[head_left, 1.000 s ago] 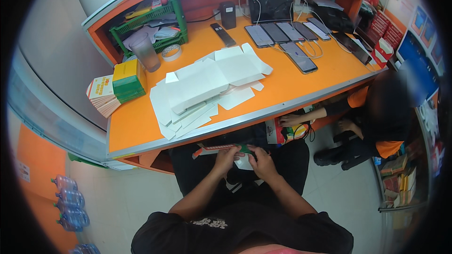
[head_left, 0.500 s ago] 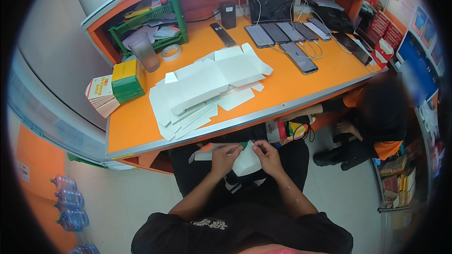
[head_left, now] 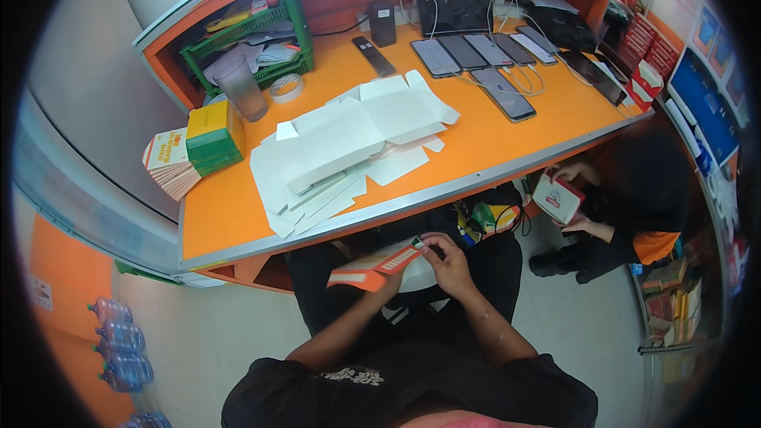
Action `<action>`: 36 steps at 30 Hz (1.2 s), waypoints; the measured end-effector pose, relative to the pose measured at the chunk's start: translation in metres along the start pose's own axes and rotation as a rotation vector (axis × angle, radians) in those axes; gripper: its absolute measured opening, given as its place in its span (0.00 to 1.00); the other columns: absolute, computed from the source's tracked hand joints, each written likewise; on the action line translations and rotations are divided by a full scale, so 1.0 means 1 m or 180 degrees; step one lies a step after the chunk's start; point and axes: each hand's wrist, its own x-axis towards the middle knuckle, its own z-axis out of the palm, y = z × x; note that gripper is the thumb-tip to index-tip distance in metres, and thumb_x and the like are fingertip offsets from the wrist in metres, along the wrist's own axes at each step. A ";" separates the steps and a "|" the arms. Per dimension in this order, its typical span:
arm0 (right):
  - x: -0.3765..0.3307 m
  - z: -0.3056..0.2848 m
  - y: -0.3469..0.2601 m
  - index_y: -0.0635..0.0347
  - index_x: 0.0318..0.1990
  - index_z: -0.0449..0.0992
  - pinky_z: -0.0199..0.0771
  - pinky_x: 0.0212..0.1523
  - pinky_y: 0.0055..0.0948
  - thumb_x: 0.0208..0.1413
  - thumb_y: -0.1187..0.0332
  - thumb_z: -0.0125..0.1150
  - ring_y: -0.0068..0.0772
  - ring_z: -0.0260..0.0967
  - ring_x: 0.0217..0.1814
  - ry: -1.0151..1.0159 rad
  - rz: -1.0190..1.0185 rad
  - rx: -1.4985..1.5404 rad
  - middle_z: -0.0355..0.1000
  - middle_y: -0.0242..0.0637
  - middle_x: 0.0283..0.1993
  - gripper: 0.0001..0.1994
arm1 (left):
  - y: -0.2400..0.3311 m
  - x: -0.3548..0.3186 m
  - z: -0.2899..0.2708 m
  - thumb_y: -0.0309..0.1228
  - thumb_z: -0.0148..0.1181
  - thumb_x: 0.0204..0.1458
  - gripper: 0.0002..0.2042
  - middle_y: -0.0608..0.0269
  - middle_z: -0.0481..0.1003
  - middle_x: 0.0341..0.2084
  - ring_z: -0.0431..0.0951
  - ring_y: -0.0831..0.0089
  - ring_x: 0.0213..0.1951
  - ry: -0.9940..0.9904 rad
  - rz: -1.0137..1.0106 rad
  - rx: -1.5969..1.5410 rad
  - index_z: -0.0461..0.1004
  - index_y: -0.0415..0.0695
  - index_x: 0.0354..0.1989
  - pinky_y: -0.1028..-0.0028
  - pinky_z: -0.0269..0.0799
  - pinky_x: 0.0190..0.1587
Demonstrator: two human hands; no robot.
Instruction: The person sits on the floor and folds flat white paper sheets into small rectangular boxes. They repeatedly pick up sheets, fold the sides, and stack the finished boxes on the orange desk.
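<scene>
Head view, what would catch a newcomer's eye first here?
Probably the broad pile of white cardboard sheets left of centre on the bright orange tabletop. Next, the cluster of flat, dark-framed rectangular phones toward its back right. Then, below the front edge, the right hand pinching an orange-and-white card piece, with the left hand partly hidden behind it.

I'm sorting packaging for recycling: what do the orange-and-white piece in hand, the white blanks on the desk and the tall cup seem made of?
Orange-and-white piece: probably thin printed card, fairly matt, with flat colour and thin edges.
White blanks: likely smooth paperboard, showing creases and cut flaps.
Tall cup: translucent with a frosted look, perhaps plastic or glass.
</scene>
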 end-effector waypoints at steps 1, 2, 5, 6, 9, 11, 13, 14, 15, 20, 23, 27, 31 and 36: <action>0.000 0.001 -0.003 0.66 0.42 0.76 0.68 0.54 0.26 0.60 0.72 0.60 0.26 0.70 0.52 0.0019 0.0026 0.0061 0.74 0.37 0.50 0.06 | -0.013 0.000 0.006 0.46 0.49 0.64 0.22 0.50 0.71 0.56 0.71 0.62 0.58 0.0037 0.0015 0.0027 0.69 0.44 0.59 0.64 0.66 0.58; 0.000 0.002 -0.006 0.66 0.42 0.77 0.67 0.54 0.26 0.60 0.73 0.60 0.27 0.70 0.53 0.0037 0.0052 0.0122 0.74 0.38 0.50 0.06 | -0.025 0.000 0.011 0.47 0.46 0.65 0.23 0.49 0.68 0.58 0.69 0.61 0.60 0.0074 0.0029 0.0054 0.67 0.44 0.61 0.64 0.64 0.60; 0.000 -0.001 -0.005 0.66 0.41 0.77 0.67 0.56 0.27 0.60 0.74 0.60 0.28 0.70 0.54 0.0054 0.0067 0.0315 0.73 0.38 0.52 0.06 | -0.003 -0.005 0.006 0.39 0.56 0.62 0.20 0.50 0.73 0.53 0.73 0.63 0.56 0.0113 0.0112 -0.0421 0.70 0.41 0.59 0.66 0.66 0.60; 0.001 -0.002 -0.005 0.66 0.41 0.77 0.67 0.56 0.27 0.60 0.74 0.60 0.29 0.70 0.54 0.0034 0.0044 0.0383 0.73 0.38 0.53 0.06 | 0.003 -0.004 0.006 0.39 0.56 0.62 0.20 0.50 0.73 0.53 0.73 0.63 0.56 0.0113 0.0129 -0.0514 0.70 0.41 0.59 0.66 0.66 0.60; 0.003 -0.003 -0.002 0.67 0.41 0.77 0.67 0.56 0.27 0.59 0.75 0.60 0.29 0.70 0.55 -0.0066 0.0063 0.0617 0.72 0.39 0.55 0.06 | 0.008 -0.001 0.004 0.38 0.56 0.62 0.20 0.50 0.73 0.53 0.73 0.63 0.56 0.0122 0.0141 -0.0618 0.70 0.40 0.58 0.66 0.66 0.60; 0.002 -0.006 -0.009 0.67 0.41 0.77 0.68 0.56 0.27 0.59 0.76 0.60 0.29 0.70 0.56 -0.0144 0.0057 0.0478 0.72 0.39 0.55 0.05 | 0.007 0.001 0.005 0.38 0.56 0.62 0.20 0.51 0.73 0.53 0.73 0.63 0.56 0.0124 0.0122 -0.0647 0.70 0.40 0.58 0.66 0.66 0.60; 0.002 -0.007 -0.015 0.67 0.41 0.77 0.69 0.56 0.27 0.59 0.76 0.60 0.28 0.70 0.56 -0.0156 -0.0012 0.0355 0.72 0.40 0.55 0.05 | 0.006 0.002 0.005 0.38 0.56 0.62 0.20 0.51 0.73 0.53 0.73 0.63 0.55 0.0134 0.0114 -0.0663 0.70 0.40 0.58 0.66 0.66 0.60; 0.002 -0.007 -0.016 0.67 0.41 0.77 0.69 0.56 0.27 0.59 0.77 0.60 0.28 0.70 0.56 -0.0133 -0.0075 0.0297 0.72 0.40 0.55 0.05 | 0.006 0.002 0.006 0.38 0.56 0.62 0.20 0.51 0.73 0.53 0.73 0.63 0.55 0.0144 0.0108 -0.0670 0.70 0.40 0.58 0.66 0.66 0.60; 0.002 -0.007 -0.016 0.67 0.41 0.77 0.70 0.55 0.27 0.59 0.78 0.60 0.27 0.70 0.56 -0.0102 -0.0143 0.0238 0.72 0.40 0.55 0.05 | 0.006 0.004 0.007 0.37 0.56 0.62 0.20 0.51 0.73 0.53 0.73 0.63 0.55 0.0144 0.0115 -0.0675 0.70 0.40 0.58 0.66 0.66 0.60; 0.001 -0.004 -0.011 0.68 0.41 0.77 0.74 0.52 0.26 0.59 0.79 0.60 0.26 0.72 0.52 0.0088 0.0072 0.0555 0.73 0.42 0.55 0.04 | 0.011 0.005 0.008 0.37 0.56 0.62 0.20 0.51 0.73 0.53 0.73 0.63 0.55 0.0183 0.0092 -0.0705 0.70 0.39 0.58 0.66 0.66 0.60; 0.003 -0.007 -0.010 0.68 0.41 0.77 0.75 0.52 0.26 0.59 0.78 0.60 0.26 0.73 0.52 0.0064 -0.0025 0.0478 0.73 0.42 0.55 0.05 | 0.012 0.007 0.010 0.36 0.57 0.62 0.19 0.51 0.73 0.52 0.73 0.63 0.55 0.0150 0.0090 -0.0723 0.70 0.39 0.58 0.66 0.66 0.60; 0.001 -0.009 -0.013 0.68 0.41 0.77 0.74 0.54 0.27 0.58 0.78 0.61 0.27 0.72 0.53 0.0013 0.0016 0.0425 0.73 0.42 0.55 0.05 | 0.015 0.007 0.011 0.36 0.57 0.61 0.19 0.52 0.73 0.52 0.73 0.63 0.55 0.0166 0.0073 -0.0762 0.70 0.39 0.58 0.66 0.66 0.60; -0.001 -0.007 -0.011 0.69 0.41 0.77 0.73 0.56 0.28 0.59 0.77 0.62 0.27 0.71 0.55 0.0085 0.0127 0.0830 0.72 0.43 0.56 0.05 | 0.016 0.011 0.012 0.35 0.57 0.61 0.19 0.52 0.73 0.52 0.73 0.63 0.55 0.0162 0.0093 -0.0775 0.70 0.38 0.58 0.66 0.66 0.60; 0.003 -0.012 -0.006 0.69 0.42 0.77 0.72 0.57 0.26 0.60 0.77 0.61 0.27 0.71 0.55 0.0044 0.0103 0.1064 0.72 0.43 0.56 0.05 | 0.017 0.013 0.002 0.34 0.57 0.61 0.19 0.52 0.73 0.52 0.73 0.63 0.54 0.0211 0.0044 -0.0886 0.70 0.38 0.58 0.66 0.66 0.60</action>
